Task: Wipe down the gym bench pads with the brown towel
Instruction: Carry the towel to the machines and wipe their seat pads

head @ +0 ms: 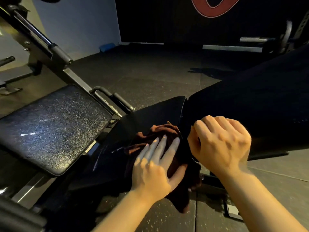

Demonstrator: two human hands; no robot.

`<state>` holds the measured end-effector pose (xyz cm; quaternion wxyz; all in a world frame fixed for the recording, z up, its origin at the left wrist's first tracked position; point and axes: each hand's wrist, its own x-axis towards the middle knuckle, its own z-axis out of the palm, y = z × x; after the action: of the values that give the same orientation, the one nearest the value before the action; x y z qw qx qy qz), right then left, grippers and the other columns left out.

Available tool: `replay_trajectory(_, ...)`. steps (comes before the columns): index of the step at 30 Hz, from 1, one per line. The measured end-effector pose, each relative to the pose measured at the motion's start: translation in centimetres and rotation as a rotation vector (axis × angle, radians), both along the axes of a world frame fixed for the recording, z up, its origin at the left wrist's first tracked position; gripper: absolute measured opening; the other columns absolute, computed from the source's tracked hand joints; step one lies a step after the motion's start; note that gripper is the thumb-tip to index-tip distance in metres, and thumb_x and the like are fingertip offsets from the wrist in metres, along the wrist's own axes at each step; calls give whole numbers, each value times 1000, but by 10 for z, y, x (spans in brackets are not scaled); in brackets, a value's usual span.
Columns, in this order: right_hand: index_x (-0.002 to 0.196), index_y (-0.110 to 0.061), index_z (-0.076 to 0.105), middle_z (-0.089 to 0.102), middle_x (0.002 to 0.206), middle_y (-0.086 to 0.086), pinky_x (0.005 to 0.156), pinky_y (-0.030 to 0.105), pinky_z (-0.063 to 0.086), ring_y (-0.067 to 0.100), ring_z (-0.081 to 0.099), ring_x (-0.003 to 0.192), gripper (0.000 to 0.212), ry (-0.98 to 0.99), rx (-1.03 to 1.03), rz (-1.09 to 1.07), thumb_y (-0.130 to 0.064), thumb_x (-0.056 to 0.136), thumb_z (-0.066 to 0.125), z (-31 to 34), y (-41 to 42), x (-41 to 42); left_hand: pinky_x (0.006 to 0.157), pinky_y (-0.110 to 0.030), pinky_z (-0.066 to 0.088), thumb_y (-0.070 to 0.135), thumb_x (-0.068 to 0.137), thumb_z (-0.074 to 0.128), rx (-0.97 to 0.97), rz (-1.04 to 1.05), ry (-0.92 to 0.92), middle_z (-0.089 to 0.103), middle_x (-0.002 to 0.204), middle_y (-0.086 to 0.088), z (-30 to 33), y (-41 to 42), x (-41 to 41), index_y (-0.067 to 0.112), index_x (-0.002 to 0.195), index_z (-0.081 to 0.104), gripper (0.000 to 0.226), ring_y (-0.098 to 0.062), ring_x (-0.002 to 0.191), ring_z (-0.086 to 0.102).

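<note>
Open rubber floor (150, 71) stretches toward 12 o'clock beyond the bench. Two dark bench pads meet at a seam: the back pad (250, 104) at 2 o'clock, the seat pad (150, 113) at centre. One brown towel (155, 133) lies bunched on the seat pad by the seam, its end hanging over the near edge. Two hands: the left hand (155, 166) presses flat on the towel with fingers straight; the right hand (220, 141) is curled at the seam, though I cannot tell whether it holds anything.

Towel (160, 144) lies on seat pad (150, 114), hanging off its near edge. Left hand (155, 166) flat on towel. Right hand (220, 143) just right of it, at the gap before back pad (250, 101). Second pad (50, 128) left of the seat pad.
</note>
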<state>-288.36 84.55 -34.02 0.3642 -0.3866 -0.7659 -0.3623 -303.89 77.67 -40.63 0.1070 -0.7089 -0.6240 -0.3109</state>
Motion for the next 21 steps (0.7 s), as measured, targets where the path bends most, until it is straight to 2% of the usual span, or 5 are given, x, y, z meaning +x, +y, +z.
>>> replay_trajectory(4, 78, -16, 65, 65, 77, 4, 62, 32, 43, 23, 61, 66, 34, -1, -78, 125, -31, 101, 44, -3, -5, -7, 82, -45, 60, 60, 97, 41, 124, -7, 55, 64, 131, -13, -18, -2, -17, 22, 140, 47, 57, -31, 115, 65)
replay_trajectory(10, 111, -17, 65, 66, 106, 3, 85, 40, 46, 25, 63, 97, 36, -119, -357, 404, -40, 97, 42, -13, -26, -43, 79, -44, 60, 69, 94, 38, -59, 19, -2, 66, 127, -14, -42, -25, -56, 21, 133, 50, 63, -32, 112, 67)
replay_trajectory(14, 112, -21, 63, 65, 107, 2, 80, 38, 48, 23, 63, 95, 39, -191, -490, 319, -44, 96, 36, -10, -26, -44, 81, -43, 60, 75, 94, 28, -242, 75, -61, 64, 132, -9, -59, -42, -93, 24, 136, 48, 69, -30, 117, 64)
replay_trajectory(18, 110, -22, 64, 65, 100, 1, 67, 35, 47, 23, 63, 84, 42, -359, -529, 230, -46, 98, 32, -12, -24, -47, 86, -46, 57, 75, 95, 24, -296, 110, -70, 62, 134, -10, -72, -47, -113, 23, 139, 45, 71, -31, 119, 63)
replay_trajectory(21, 105, -21, 66, 66, 94, 2, 63, 34, 46, 24, 62, 78, 46, -364, -533, 201, -46, 101, 27, -13, -24, -50, 94, -51, 54, 77, 94, 22, -295, 117, -143, 58, 140, -7, -72, -51, -111, 26, 141, 42, 73, -29, 126, 57)
